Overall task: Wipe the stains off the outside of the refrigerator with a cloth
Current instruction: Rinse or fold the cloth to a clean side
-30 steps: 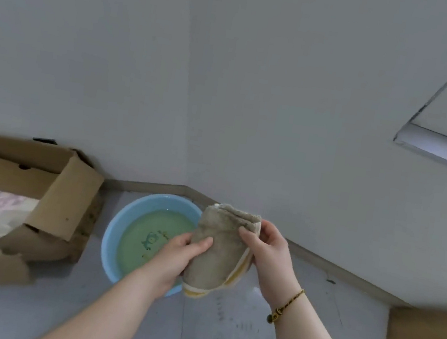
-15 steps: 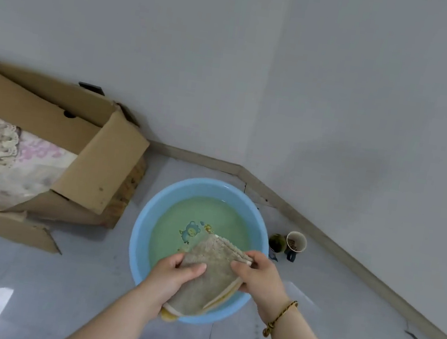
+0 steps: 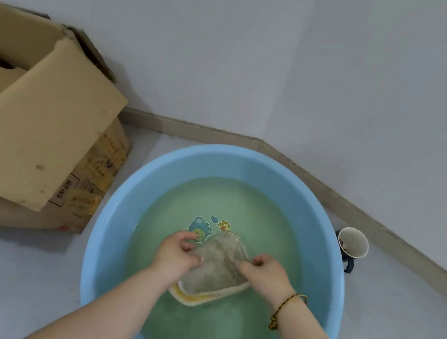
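Note:
A folded beige cloth (image 3: 217, 270) with a yellow-and-white edge lies in the greenish water of a round blue basin (image 3: 124, 206) on the floor. My left hand (image 3: 177, 255) grips the cloth's left side with curled fingers. At the cloth's right side my right hand (image 3: 266, 271) pinches it, a braided bracelet on that wrist. Both hands hold the cloth at the water's surface, near a cartoon print on the basin's bottom. No refrigerator is in view.
An open cardboard box (image 3: 40, 124) stands on the floor left of the basin, its flap tilted towards it. A paper cup (image 3: 353, 242) sits by a dark object right of the basin. Grey walls meet in a corner behind, with a baseboard (image 3: 193, 130) along the floor.
My hands have carried the cloth from in front of me down into the basin's water. My view has dropped and closed in on the basin.

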Demonstrator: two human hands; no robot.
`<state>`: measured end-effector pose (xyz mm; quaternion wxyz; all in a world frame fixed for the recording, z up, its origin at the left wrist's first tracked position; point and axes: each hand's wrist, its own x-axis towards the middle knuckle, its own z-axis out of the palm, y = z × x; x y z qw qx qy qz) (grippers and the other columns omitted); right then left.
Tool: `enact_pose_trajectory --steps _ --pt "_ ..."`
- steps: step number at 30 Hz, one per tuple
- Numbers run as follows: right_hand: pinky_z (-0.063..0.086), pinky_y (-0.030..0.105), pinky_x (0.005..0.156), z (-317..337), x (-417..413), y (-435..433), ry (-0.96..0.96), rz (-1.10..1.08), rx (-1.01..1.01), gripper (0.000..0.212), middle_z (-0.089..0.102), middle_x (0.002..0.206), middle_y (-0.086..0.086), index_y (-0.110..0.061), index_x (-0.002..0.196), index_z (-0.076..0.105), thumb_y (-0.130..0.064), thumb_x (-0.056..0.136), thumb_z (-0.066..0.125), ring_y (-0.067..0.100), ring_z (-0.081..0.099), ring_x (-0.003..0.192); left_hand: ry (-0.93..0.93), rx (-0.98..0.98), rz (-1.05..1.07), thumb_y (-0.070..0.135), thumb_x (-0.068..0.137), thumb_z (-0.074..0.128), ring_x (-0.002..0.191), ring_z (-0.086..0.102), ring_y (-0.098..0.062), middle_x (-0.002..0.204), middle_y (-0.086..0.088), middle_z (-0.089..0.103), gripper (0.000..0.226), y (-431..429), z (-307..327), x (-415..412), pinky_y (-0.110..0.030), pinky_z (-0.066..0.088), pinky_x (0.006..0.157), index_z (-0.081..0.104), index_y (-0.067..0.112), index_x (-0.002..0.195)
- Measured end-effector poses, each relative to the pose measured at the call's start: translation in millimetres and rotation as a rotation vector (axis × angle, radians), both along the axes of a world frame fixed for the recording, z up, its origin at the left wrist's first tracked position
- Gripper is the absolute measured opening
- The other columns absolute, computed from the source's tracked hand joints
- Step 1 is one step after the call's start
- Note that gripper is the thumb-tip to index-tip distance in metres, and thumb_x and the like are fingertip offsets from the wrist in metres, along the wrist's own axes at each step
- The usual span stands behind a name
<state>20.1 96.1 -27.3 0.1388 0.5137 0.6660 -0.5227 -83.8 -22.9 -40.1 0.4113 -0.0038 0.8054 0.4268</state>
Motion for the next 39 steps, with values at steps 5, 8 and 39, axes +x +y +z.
enact_pose_trajectory --steps 5,8,39 --pt "0.041 0.025 0.089 -37 -22 6 -0.031 0.208 0.172 0.04 0.057 0.119 0.006 -0.008 0.119 0.045 -0.034 0.09 0.051 0.024 0.053 0.113 0.162 -0.036 -0.101 -0.001 0.075 0.069 0.09 0.048 -0.016 0.112 -0.016 0.057 0.05 9 -36 -17 -0.014 0.034 0.068 0.052 0.004 0.122" --pt "0.04 0.026 0.091 -56 -33 5 -0.061 0.258 0.226 0.034 0.055 0.125 0.012 -0.004 0.119 0.045 -0.026 0.093 0.047 0.026 0.052 0.115 0.253 -0.134 -0.085 0.019 0.075 0.073 0.096 0.054 -0.02 0.121 -0.013 0.058 0.051 8 -47 -18 -0.022 0.039 0.08 0.052 0.005 0.121" --pt "0.028 0.023 0.049 -5 -55 -48 0.515 -0.158 0.452 0.036 0.041 0.043 -0.008 -0.014 0.055 0.049 -0.014 0.091 0.049 0.012 0.037 0.051 0.057 0.435 0.324 0.024 0.096 0.041 0.064 0.049 -0.022 0.063 -0.011 0.052 0.041 20 17 7 -0.03 0.039 0.066 0.047 0.01 0.058"
